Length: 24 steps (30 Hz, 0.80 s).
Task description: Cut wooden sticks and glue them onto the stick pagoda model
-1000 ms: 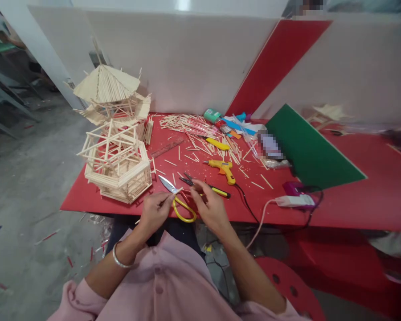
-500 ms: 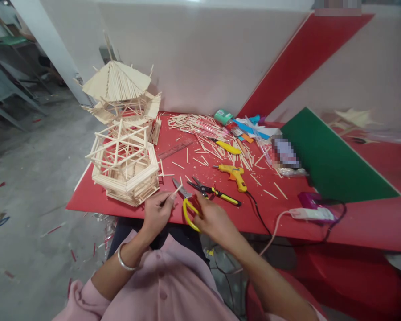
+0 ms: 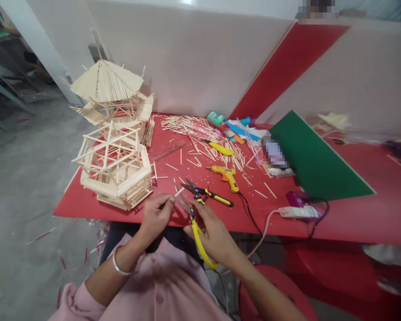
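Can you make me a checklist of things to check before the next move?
1. Left hand holds the thin stick: ok.
2. Right hand holds the yellow-handled scissors: ok.
3. Left fingertips safely away from the blades: cannot tell, they look close.
4. Stick between the blades: cannot tell, too blurry.
5. Glue gun out of the way: ok, lying beyond the black-and-yellow tool.
6. Loose sticks tidied: not ok, scattered about.

The scissors (image 3: 198, 240) have yellow handles and grey blades; the stick (image 3: 179, 192) is pale cream, as are the tower (image 3: 103, 82), its roof lined with narrow stripes, and the frame (image 3: 120, 189). The table (image 3: 361, 218) is plain red, the board (image 3: 321, 160) green with a pale edge. The glue gun (image 3: 224, 171) is yellow, the pliers (image 3: 217, 196) black and yellow, the shirt (image 3: 160, 290) pink, the bangle (image 3: 120, 268) silver, the floor (image 3: 30, 178) grey.
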Available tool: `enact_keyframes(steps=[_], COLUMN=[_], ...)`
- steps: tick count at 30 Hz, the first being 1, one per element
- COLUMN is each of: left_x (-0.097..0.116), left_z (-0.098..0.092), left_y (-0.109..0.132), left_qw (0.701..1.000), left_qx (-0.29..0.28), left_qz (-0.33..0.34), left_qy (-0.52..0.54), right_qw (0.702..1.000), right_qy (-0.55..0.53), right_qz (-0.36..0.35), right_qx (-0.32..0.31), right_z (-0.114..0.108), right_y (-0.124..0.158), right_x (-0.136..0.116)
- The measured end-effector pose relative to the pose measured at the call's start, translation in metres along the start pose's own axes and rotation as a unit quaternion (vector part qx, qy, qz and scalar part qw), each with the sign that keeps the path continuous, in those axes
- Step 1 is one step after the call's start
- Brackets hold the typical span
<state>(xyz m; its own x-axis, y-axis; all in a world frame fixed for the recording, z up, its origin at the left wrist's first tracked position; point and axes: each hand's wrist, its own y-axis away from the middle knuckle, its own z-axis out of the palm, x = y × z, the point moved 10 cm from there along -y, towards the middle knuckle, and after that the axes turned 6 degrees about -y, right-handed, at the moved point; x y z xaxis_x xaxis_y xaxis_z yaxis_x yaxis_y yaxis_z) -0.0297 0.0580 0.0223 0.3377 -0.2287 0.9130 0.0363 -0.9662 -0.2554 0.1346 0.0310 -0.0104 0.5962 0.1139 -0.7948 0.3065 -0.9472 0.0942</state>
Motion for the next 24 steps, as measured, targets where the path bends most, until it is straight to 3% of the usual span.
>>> enact_keyframes(steps=[13,24], left_x=[0.03,0.033], left_z=[-0.002,0.001], left_y=[0.002,0.003], left_qw=[0.985,0.981], left_qx=[-0.011,-0.06], left_qz=[0.135,0.113], left_qy=[-0.105,-0.145], right_qw=[0.999,0.995], right_qy=[0.012,-0.021], right_qz=[-0.035,-0.097], right_qx=[-0.035,0.009], right_z=[0.006,0.011], right_y=[-0.007,-0.003], right_x=[-0.019,-0.009])
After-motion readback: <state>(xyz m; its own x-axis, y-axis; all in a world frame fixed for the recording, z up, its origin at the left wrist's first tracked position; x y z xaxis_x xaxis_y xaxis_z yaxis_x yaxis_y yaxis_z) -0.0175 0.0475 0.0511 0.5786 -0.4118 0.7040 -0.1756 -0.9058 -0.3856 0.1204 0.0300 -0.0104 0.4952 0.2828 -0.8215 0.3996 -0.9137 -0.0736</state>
